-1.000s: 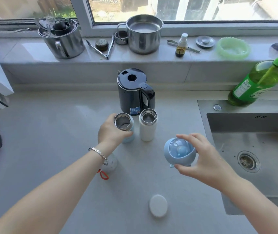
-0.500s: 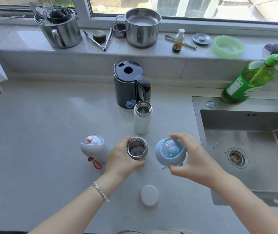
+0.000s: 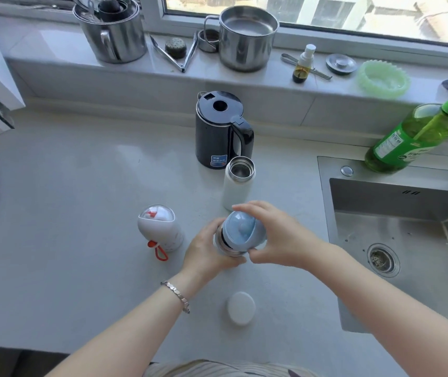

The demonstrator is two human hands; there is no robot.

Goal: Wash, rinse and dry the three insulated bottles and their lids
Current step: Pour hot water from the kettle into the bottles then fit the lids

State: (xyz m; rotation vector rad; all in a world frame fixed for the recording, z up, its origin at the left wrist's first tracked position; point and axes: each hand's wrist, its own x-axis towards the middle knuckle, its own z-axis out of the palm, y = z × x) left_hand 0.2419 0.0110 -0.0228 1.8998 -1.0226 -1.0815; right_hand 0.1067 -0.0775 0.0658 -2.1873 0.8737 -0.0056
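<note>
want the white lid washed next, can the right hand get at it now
Probably yes: the white lid lies uncovered near the right hand, which first must release the blue lid.

White bottle (image 3: 237, 186) stands upright, steel mouth open; a round white lid (image 3: 241, 308) lies flat well apart, toward the near edge. Blue dome lid (image 3: 240, 232) sits tilted on steel neck of 3rd bottle (image 3: 224, 247), body mostly hidden. To its left, white bottle w/ red strap (image 3: 160, 232) stands, clear-domed cap on
</note>
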